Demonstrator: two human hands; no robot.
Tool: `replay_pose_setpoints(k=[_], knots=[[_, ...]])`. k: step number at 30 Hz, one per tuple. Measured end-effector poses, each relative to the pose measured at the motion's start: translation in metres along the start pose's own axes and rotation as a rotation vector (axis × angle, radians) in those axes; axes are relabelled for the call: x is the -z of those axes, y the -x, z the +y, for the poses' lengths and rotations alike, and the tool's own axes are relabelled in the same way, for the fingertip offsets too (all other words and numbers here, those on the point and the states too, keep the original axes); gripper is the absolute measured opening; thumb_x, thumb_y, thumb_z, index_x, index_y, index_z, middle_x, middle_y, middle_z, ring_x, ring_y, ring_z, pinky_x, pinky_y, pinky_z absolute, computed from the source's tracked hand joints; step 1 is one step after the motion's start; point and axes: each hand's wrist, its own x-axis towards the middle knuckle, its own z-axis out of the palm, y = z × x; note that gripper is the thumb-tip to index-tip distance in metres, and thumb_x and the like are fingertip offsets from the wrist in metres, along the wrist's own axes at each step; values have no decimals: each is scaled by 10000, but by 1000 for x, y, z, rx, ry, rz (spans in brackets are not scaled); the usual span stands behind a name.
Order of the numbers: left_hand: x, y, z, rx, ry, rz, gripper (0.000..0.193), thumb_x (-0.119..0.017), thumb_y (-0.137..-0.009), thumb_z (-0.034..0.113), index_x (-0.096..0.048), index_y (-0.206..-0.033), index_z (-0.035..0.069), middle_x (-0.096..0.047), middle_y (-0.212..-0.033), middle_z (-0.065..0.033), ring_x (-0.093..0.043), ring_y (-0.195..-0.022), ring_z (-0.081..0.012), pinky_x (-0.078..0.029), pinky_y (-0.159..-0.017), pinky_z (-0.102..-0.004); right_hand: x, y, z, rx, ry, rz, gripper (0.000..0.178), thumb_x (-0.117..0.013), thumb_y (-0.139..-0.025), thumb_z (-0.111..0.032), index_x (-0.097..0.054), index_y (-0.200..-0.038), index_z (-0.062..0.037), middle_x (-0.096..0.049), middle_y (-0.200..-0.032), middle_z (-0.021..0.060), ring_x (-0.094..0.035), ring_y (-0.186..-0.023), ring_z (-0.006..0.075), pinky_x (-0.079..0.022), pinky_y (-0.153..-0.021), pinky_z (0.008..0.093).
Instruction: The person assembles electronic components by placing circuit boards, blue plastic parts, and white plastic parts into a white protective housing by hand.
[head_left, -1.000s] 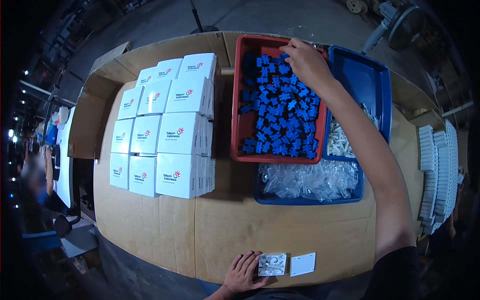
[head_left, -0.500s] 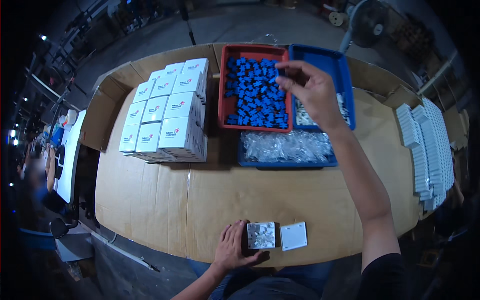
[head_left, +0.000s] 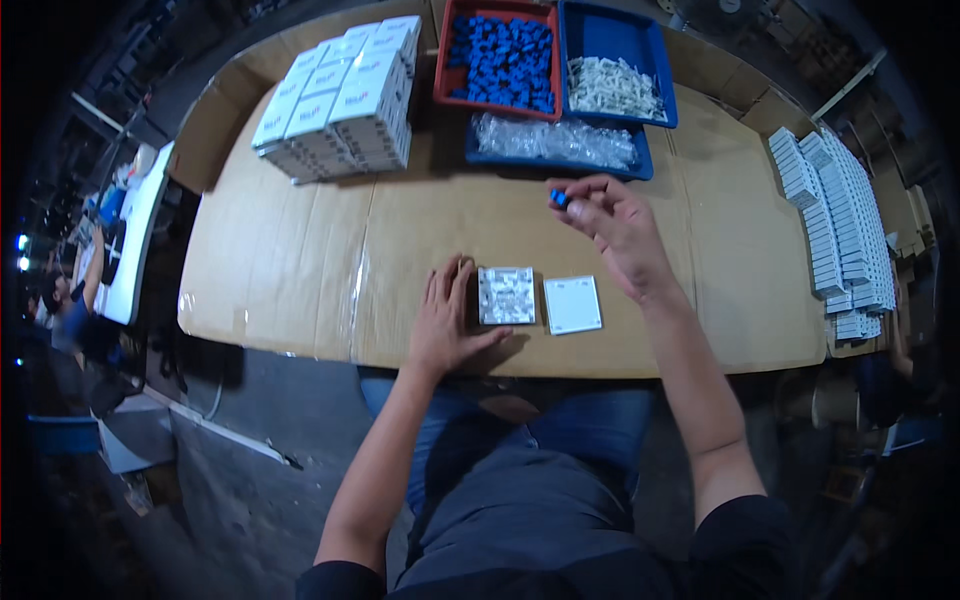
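Between the thumb and fingers of my right hand (head_left: 618, 232) is a small blue plastic piece (head_left: 558, 198), held above the table beyond the white lid. My left hand (head_left: 446, 318) rests on the cardboard with its fingers spread, close against the left side of an open square white box (head_left: 506, 296). Small pale parts show inside that box, too small to make out. Just to its right a flat square white lid (head_left: 573, 304) lies apart from it. More of the blue pieces (head_left: 505, 62) fill a red tray (head_left: 440, 85) at the back.
A blue tray (head_left: 668, 95) holds slim white parts (head_left: 612, 88); another blue tray (head_left: 560, 166) holds clear plastic bags (head_left: 552, 142). Stacked white boxes (head_left: 335, 105) stand back left. White pieces (head_left: 840, 220) are stacked in rows far right. Cardboard walls (head_left: 215, 130) edge the table. Someone (head_left: 80, 300) sits far left.
My right hand has come from over the red tray back toward me with a blue piece. The whole view has tilted down. My left hand stays beside the open box.
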Motion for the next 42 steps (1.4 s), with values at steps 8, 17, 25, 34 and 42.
replay_pose_setpoints(k=[8,17,25,34,42], knots=[[-1,2,1,-34,-8,28,999,-782,-778,644,-463,-1494,25,-432,-1533,-188,-388,-1459,-404,-276,-1242,-522,1,55,120,93,547,97,177,-712,-877,66,-709,-1050,29,-709,-1158,99,-685,-1056,186,-583,-981,341],[-2,8,0,10,4,10,937,-769,-796,615,-494,-1484,41,-431,-1545,-180,-401,-1459,-399,-251,-1260,-528,-25,35,126,331,909,-24,223,-720,-836,0,-687,-1056,24,-699,-1129,146,-701,-1030,330,-567,-906,383],[0,3,0,-14,76,31,913,-784,-788,596,-518,-1462,41,-461,-1505,-174,-412,-1446,-381,-278,-1244,-522,-29,26,142,263,964,-60,257,-720,-853,-28,-712,-1107,10,-722,-1151,150,-694,-1086,335,-548,-963,394],[2,3,-2,9,60,48,883,-787,-784,542,-517,-1454,34,-473,-1481,-157,-427,-1437,-347,-266,-1256,-520,-29,26,153,214,894,-29,265,-738,-865,-38,-732,-1127,-6,-730,-1196,141,-700,-1112,310,-546,-978,372],[2,3,-3,16,73,56,893,-774,-792,590,-528,-1436,22,-480,-1471,-156,-427,-1439,-335,-269,-1255,-526,-29,25,154,264,930,-44,248,-755,-856,-41,-737,-1101,-8,-741,-1179,128,-702,-1080,298,-522,-1014,390]])
